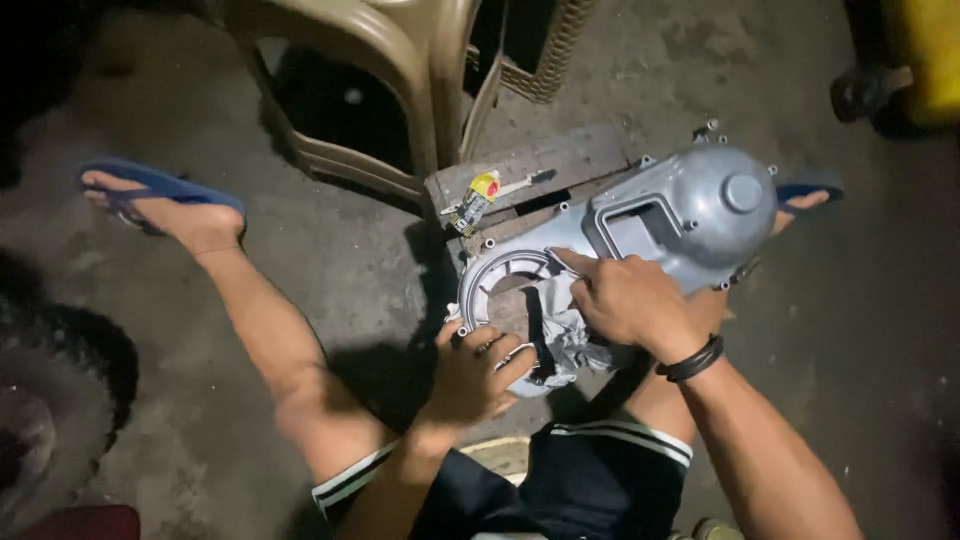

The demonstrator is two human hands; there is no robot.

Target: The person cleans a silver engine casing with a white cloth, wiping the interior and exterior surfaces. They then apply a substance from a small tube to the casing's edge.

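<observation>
Dusty concrete floor [300, 250] holds a wooden block [560, 160] — the grey engine cover [690, 205] lies slanting across it. Left hand [475, 375] grips its near rim; right hand [630, 300] presses a rag [575, 335] (fingers clenched) inside.

Dim overall, lit from above and in front, brightest mid-frame on the grey engine cover [690, 215] and the concrete floor [350, 250] around it. Heavy vignetting into near-black at the left edge and upper corners. Soft shadow pooled below the left hand [475, 375]. Slight wide-angle stretch at the borders; faint motion softness, mild grain.
</observation>
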